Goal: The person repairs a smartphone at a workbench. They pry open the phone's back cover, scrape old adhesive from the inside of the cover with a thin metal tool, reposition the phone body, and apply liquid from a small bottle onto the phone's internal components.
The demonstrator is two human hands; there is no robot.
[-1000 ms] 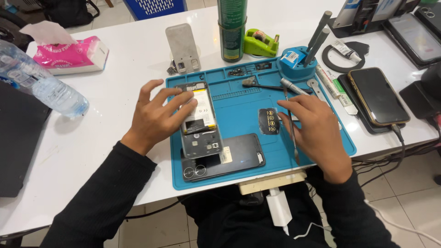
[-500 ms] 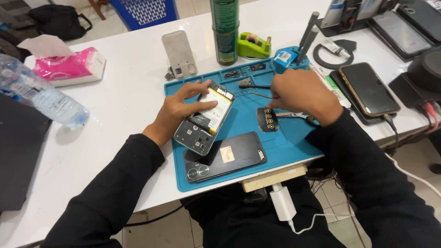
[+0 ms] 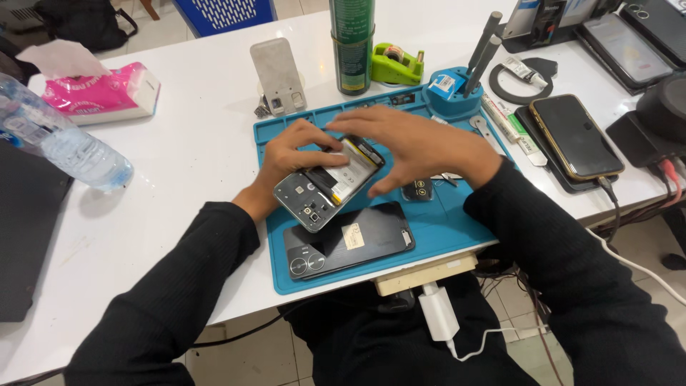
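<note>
An opened phone [image 3: 329, 187] with its back removed is lifted off the blue work mat [image 3: 436, 218], tilted, battery side up. My left hand [image 3: 289, 154] grips its far left edge. My right hand [image 3: 414, 146] reaches across from the right, its fingers spread over the phone's top end and touching it. A black back cover [image 3: 348, 240] lies flat on the mat just below the phone. A small dark part [image 3: 416, 190] sits on the mat under my right palm.
A green can [image 3: 352, 44], a green tape dispenser [image 3: 397, 64], a grey phone stand [image 3: 277, 76] and a blue tool holder [image 3: 451, 90] line the mat's far edge. Another phone [image 3: 576, 136] lies at right, a water bottle [image 3: 61, 139] and pink tissue pack [image 3: 103, 93] at left.
My left hand has lifted the opened phone off the mat and tilted it. My right hand has swung leftward from the mat's right side onto the phone's top end.
</note>
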